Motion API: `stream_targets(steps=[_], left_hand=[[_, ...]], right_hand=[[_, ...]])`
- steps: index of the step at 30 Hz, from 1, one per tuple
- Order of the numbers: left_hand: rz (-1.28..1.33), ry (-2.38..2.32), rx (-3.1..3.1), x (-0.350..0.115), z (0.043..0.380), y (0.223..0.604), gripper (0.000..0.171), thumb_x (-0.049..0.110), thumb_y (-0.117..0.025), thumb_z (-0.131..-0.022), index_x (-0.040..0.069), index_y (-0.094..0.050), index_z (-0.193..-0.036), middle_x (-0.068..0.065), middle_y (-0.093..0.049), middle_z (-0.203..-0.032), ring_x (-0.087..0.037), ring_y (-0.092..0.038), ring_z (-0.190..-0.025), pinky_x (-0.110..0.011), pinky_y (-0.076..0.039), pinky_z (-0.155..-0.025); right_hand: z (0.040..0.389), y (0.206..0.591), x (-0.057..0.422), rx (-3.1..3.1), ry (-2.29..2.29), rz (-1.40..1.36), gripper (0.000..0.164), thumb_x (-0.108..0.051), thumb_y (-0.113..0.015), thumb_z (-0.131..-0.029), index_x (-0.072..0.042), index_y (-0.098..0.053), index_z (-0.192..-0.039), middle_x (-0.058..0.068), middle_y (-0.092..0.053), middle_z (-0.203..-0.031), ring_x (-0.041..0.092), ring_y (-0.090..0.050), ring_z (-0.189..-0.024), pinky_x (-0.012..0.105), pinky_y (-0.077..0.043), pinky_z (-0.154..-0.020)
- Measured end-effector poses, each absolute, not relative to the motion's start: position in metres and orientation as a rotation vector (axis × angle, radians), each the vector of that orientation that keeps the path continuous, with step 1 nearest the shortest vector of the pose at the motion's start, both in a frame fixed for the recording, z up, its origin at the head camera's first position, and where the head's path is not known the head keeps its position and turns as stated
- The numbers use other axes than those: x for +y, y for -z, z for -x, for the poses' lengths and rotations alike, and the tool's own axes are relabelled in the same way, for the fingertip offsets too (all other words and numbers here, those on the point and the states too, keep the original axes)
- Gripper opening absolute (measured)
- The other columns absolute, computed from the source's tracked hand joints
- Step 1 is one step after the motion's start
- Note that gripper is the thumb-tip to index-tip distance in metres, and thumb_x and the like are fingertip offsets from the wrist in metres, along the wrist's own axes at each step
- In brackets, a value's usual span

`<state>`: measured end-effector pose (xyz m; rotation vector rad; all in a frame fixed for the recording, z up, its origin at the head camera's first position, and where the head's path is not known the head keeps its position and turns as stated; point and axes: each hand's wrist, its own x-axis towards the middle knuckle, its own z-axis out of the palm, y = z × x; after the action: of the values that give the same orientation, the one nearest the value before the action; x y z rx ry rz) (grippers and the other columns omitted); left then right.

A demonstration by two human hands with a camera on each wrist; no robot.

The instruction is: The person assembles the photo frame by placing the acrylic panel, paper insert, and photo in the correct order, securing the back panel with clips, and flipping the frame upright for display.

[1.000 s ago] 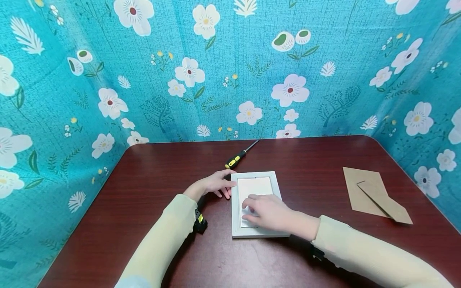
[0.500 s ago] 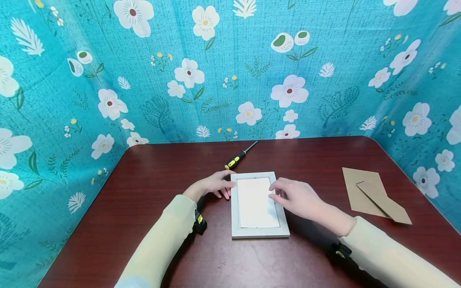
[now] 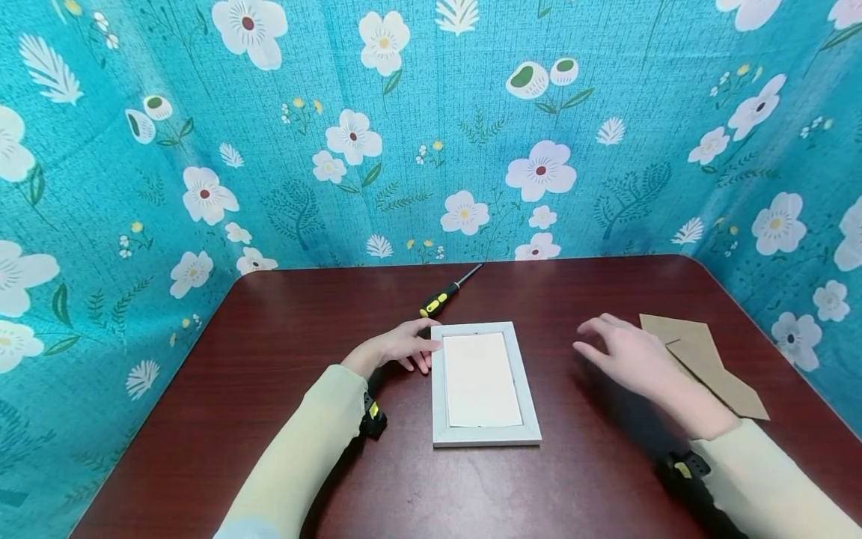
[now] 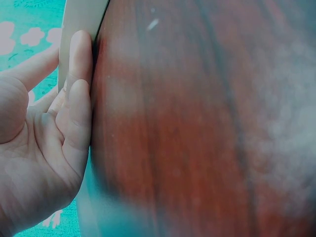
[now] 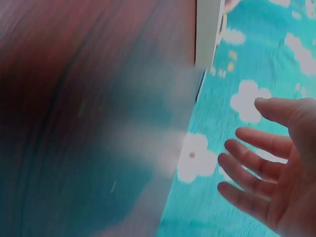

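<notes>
Frame [image 3: 485, 436], likely stiff, light, best gripped by side edges; left hand [image 3: 400, 342] touches its left edge, fingers slightly spread; right hand [image 3: 633, 357] right of it, fingers spread.

A floral turquoise cloth [image 3: 417, 67] fills the top of the view and hangs down both sides. Below it spreads a dark red-brown table [image 3: 303, 314], and near the centre lies a black-and-yellow screwdriver [image 3: 440, 299], its shaft slanting toward upper right.
</notes>
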<state>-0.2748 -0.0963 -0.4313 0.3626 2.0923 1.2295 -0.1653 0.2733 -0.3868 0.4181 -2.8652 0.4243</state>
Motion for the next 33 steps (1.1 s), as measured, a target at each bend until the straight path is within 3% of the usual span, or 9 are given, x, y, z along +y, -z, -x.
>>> stream_targets(steps=[8,13,16,24,33], left_hand=[[-0.347,-1.231,2.086,-0.096,0.274,0.432,0.048,0.026,-0.059,-0.099,0.016,-0.040,-0.143,-0.011,-0.066,-0.074,-0.019,-0.067,-0.064,-0.029,-0.048,-0.055],[-0.349,-1.231,2.085,-0.097,0.275,0.432,0.050,0.027,-0.060,-0.098,0.017,-0.039,-0.143,-0.011,-0.066,-0.075,-0.020,-0.067,-0.064,-0.029,-0.048,-0.056],[-0.350,-1.229,2.086,-0.097,0.276,0.431,0.051,0.028,-0.060,-0.098,0.017,-0.039,-0.143,-0.011,-0.066,-0.075,-0.020,-0.068,-0.065,-0.030,-0.049,-0.056],[-0.362,-1.225,2.090,-0.095,0.276,0.426,0.053,0.029,-0.060,-0.098,0.015,-0.037,-0.144,-0.011,-0.065,-0.074,-0.019,-0.067,-0.063,-0.028,-0.048,-0.054],[-0.352,-1.223,2.092,-0.096,0.275,0.429,0.052,0.028,-0.060,-0.098,0.016,-0.038,-0.144,-0.011,-0.066,-0.075,-0.020,-0.067,-0.065,-0.029,-0.048,-0.056]], right_hand=[[0.167,0.393,0.326,-2.989,-0.410,-0.236,0.054,-0.029,-0.069,-0.090,0.009,-0.053,-0.124,0.033,-0.040,-0.127,0.051,-0.040,-0.114,0.066,-0.041,-0.080],[0.162,0.395,0.349,-3.076,-0.408,-0.082,0.076,-0.035,-0.071,-0.087,0.012,-0.039,-0.136,0.041,-0.026,-0.137,0.060,-0.026,-0.120,0.074,-0.032,-0.085],[0.159,0.397,0.363,-3.130,-0.402,-0.003,0.080,-0.039,-0.070,-0.086,0.011,-0.035,-0.137,0.043,-0.022,-0.136,0.062,-0.022,-0.119,0.075,-0.029,-0.085],[0.152,0.401,0.386,-3.226,-0.403,0.125,0.093,-0.047,-0.072,-0.081,0.013,-0.029,-0.138,0.045,-0.024,-0.130,0.062,-0.031,-0.112,0.074,-0.035,-0.077],[0.153,0.405,0.392,-3.253,-0.350,0.096,0.082,-0.040,-0.076,-0.079,0.014,-0.038,-0.127,0.044,-0.042,-0.115,0.056,-0.046,-0.098,0.067,-0.042,-0.070]])
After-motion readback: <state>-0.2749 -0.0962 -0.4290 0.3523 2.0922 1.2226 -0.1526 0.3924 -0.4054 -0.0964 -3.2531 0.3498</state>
